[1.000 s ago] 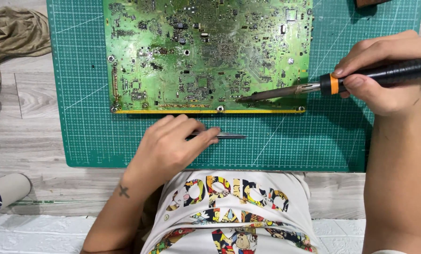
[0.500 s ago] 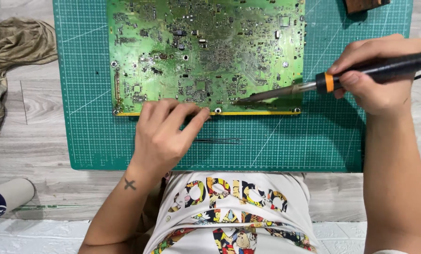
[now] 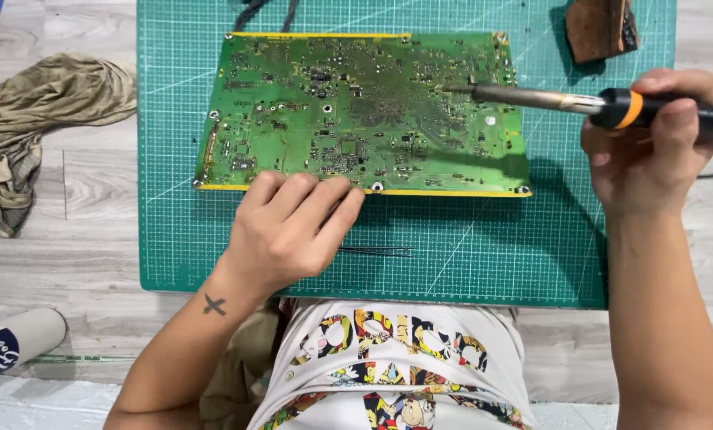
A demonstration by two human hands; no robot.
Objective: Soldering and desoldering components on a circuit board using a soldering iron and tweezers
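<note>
The left hand (image 3: 289, 231) rests loosely curled fingers, holding nothing, on the near edge of the green circuit board (image 3: 356, 111), tweezers (image 3: 376, 252) just beside them, while the right hand (image 3: 651, 143) fingers grip a soldering iron (image 3: 579, 102) whose tip touches the board.

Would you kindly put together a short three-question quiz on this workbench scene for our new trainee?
1. True or false: the right hand holds a soldering iron whose tip is over the green circuit board.
2. What do the fingers of the left hand rest on? A) the crumpled cloth B) the near edge of the circuit board C) the tweezers
3. Fill in: the tweezers lie on the green ____, just right of the left hand.

Key: 1 true; 2 B; 3 cutting mat.
</note>
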